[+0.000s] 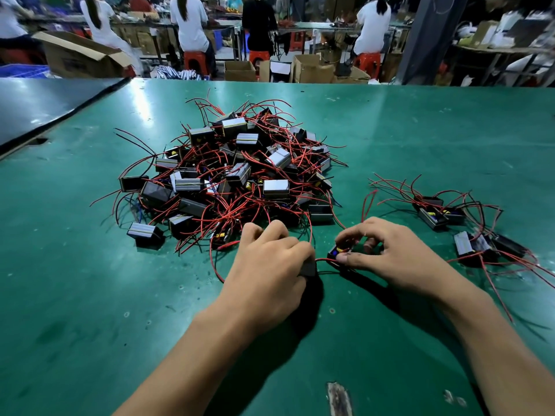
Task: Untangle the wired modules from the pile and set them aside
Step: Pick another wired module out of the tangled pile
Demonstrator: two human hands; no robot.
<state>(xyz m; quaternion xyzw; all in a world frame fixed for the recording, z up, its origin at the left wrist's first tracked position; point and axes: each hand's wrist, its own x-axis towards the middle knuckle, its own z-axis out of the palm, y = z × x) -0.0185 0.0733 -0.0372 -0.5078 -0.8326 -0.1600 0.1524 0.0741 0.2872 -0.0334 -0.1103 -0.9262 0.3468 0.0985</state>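
On the green table (90, 295), just short of the near edge of the pile (234, 175), both hands are down among the wires, and much of what they hold is covered. The left hand (270, 259) lies knuckles-up with its fingers curled over a dark module (309, 269). Only one corner of that block pokes out past the little finger, and the rest is under the palm, so I cannot say how the thumb sits on it. The right hand (387, 256) has a second module (337, 252) pinched between thumb tip and bent fingers. It is a small black case with yellow and blue bits showing inside, its far side hidden by the fingers. A red wire (326, 260) runs across the short gap between the two modules. Whether it belongs to one or both is hard to make out.

The pile itself is a heap of black and grey blocks knotted in red leads, and single pieces in its middle cannot be told apart. Off to the right, well clear of the heap, lie the set-aside modules (450, 219) — a handful, some blurred, their leads trailing toward the table edge.

At the back, people (189, 22) sit turned away on red stools (193, 60) among cardboard boxes (78, 57), their heads cut off by the frame's top.
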